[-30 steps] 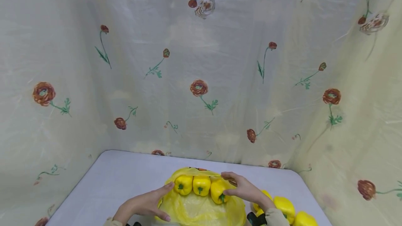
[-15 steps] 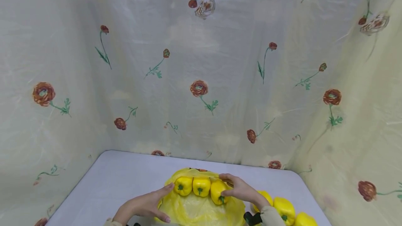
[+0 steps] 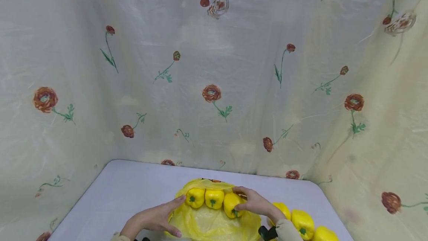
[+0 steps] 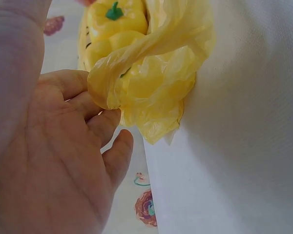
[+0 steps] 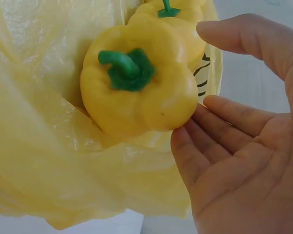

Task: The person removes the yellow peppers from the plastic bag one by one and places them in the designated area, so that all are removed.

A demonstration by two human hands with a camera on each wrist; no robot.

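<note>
A yellow plastic bag point(image 3: 214, 224) lies spread on the table with its mouth towards me. Three yellow bell peppers with green stems stand in a row inside it: a left one point(image 3: 195, 198), a middle one point(image 3: 214, 198) and a right one point(image 3: 233, 205). My left hand point(image 3: 157, 215) is at the bag's left edge, thumb spread wide; in the left wrist view its fingertips touch the yellow film. My right hand point(image 3: 255, 202) is beside the right pepper. In the right wrist view its nearly straight fingers point(image 5: 224, 124) touch that pepper's side, and the thumb stands apart.
More yellow bell peppers point(image 3: 302, 223) sit on the white table point(image 3: 140, 181) to the right, beside my right forearm, which partly hides them. A flower-printed curtain point(image 3: 214, 66) hangs behind the table and on both sides.
My right hand has shifted slightly left, closer around the right pepper. The left hand, the bag and the other peppers look the same.
</note>
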